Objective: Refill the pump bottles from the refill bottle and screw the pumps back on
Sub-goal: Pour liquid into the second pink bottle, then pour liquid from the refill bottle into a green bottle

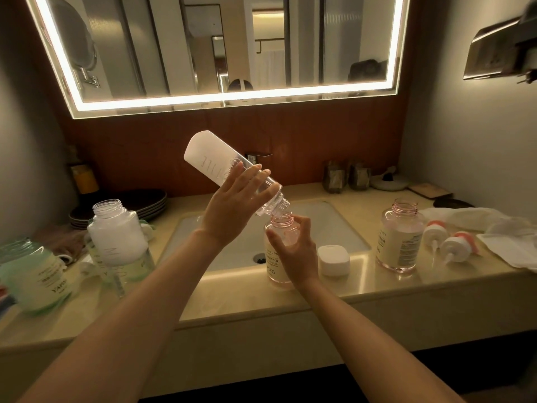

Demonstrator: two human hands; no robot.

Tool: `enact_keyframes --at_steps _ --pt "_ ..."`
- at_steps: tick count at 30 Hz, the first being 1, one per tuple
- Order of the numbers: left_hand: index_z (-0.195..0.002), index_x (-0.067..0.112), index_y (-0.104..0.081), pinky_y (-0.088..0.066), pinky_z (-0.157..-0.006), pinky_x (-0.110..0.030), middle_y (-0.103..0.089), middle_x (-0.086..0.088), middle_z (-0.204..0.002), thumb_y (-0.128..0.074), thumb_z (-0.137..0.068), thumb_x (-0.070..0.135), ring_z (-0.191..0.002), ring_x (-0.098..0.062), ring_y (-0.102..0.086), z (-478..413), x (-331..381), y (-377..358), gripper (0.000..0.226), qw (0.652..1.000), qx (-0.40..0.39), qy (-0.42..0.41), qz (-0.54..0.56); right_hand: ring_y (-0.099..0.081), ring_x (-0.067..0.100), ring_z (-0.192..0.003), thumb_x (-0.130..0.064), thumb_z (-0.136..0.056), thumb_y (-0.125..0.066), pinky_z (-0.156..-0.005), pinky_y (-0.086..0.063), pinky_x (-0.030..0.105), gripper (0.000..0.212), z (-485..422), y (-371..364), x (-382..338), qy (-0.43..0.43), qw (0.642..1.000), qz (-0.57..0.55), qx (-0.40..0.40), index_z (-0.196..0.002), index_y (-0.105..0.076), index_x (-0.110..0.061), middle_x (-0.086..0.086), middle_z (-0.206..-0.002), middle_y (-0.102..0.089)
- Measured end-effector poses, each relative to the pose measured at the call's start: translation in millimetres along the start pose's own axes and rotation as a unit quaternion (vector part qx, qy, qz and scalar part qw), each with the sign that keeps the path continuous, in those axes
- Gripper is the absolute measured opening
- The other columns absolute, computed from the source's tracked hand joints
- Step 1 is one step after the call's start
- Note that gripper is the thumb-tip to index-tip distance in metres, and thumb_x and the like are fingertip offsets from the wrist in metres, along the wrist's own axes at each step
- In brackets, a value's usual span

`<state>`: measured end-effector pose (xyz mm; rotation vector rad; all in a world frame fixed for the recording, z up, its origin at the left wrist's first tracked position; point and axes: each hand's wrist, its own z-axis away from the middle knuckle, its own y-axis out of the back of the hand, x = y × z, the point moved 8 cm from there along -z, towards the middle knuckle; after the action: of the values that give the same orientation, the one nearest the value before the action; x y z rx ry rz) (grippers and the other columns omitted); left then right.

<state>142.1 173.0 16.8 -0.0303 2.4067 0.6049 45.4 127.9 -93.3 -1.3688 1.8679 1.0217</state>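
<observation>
your left hand (pixel 232 205) grasps the refill bottle (pixel 229 170), tilted steeply so its long axis runs from the base, up and left, down to its open mouth, which sits just above the neck of the pink pump bottle (pixel 280 251). your right hand (pixel 293 248) wraps around that pink bottle, standing upright on the counter's front lip just before the sink (pixel 334 225). the pour depends on mouth staying over neck. the two pumps (pixel 449 242) lie to the right of the sink, nearer your right hand.
</observation>
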Motion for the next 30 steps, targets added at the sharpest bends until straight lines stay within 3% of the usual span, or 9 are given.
enact_keyframes --at_steps 9,14,17,19,22,26,30 --pt "-0.123 0.016 -0.044 -0.024 -0.104 -0.056 -0.06 -0.018 -0.122 -0.08 -0.059 0.0 -0.116 -0.037 -0.054 1 3 0 0.076 1.0 0.018 0.007 -0.005 -0.061 0.023 -0.1 -0.045 -0.079 -0.066 -0.082 -0.051 0.035 0.058 -1 1 2 -0.009 1.0 -0.012 -0.001 -0.121 -0.034 -0.021 0.005 -0.12 -0.06" --pt "-0.124 0.015 -0.043 -0.022 -0.11 -0.053 -0.058 -0.014 -0.123 -0.076 -0.064 0.002 -0.118 -0.034 -0.052 13 -7 -9 0.07 0.995 0.005 0.091 0.049 -0.06 0.02 -0.099 -0.044 -0.078 -0.067 -0.08 -0.049 0.03 0.059 -2 0 0 -0.008 1.0 -0.02 -0.016 -0.121 -0.034 -0.02 0.006 -0.119 -0.06" --pt "-0.123 0.014 -0.044 -0.037 -0.103 -0.047 -0.059 -0.01 -0.117 -0.082 -0.061 0.009 -0.11 -0.029 -0.054 25 -15 -11 0.073 0.977 0.015 0.163 0.135 -0.056 0.013 -0.098 -0.041 -0.08 -0.066 -0.079 -0.044 0.025 0.059 -2 0 -2 -0.014 0.999 -0.034 -0.037 -0.124 -0.033 -0.02 0.005 -0.122 -0.058" --pt "-0.123 0.01 -0.048 -0.047 -0.087 -0.041 -0.061 -0.012 -0.113 -0.086 -0.06 0.019 -0.103 -0.03 -0.058 33 -23 -8 0.075 0.952 0.02 0.238 0.194 -0.054 0.012 -0.098 -0.039 -0.081 -0.065 -0.078 -0.042 0.024 0.059 -3 1 -4 -0.013 0.997 -0.037 -0.061 -0.126 -0.032 -0.02 0.005 -0.124 -0.056" --pt "-0.125 0.008 -0.048 -0.047 -0.075 -0.034 -0.063 -0.01 -0.112 -0.083 -0.064 0.034 -0.099 -0.028 -0.059 46 -40 -11 0.075 0.876 0.003 0.373 0.305 -0.056 0.019 -0.108 -0.042 -0.081 -0.063 -0.082 -0.042 0.027 0.065 -5 3 -7 -0.009 0.993 -0.054 -0.102 -0.131 -0.027 -0.021 0.007 -0.13 -0.053" --pt "-0.124 0.012 -0.047 -0.051 -0.08 -0.032 -0.064 -0.002 -0.108 -0.079 -0.064 0.043 -0.093 -0.015 -0.058 62 -49 -19 0.074 0.789 0.02 0.468 0.397 -0.044 0.009 -0.11 -0.089 -0.054 -0.042 -0.085 -0.037 0.027 0.106 -10 8 -19 0.008 0.994 -0.06 -0.092 -0.137 -0.025 -0.026 -0.004 -0.128 -0.044" --pt "-0.119 0.012 -0.047 -0.051 -0.085 -0.036 -0.06 0.003 -0.106 -0.079 -0.065 0.041 -0.093 -0.012 -0.058 73 -43 -23 0.069 0.739 0.02 0.509 0.442 -0.046 0.014 -0.111 -0.091 -0.057 -0.036 -0.087 -0.039 0.027 0.102 -27 15 -40 0.044 0.997 -0.038 -0.052 -0.134 -0.034 -0.024 0.004 -0.13 -0.046"
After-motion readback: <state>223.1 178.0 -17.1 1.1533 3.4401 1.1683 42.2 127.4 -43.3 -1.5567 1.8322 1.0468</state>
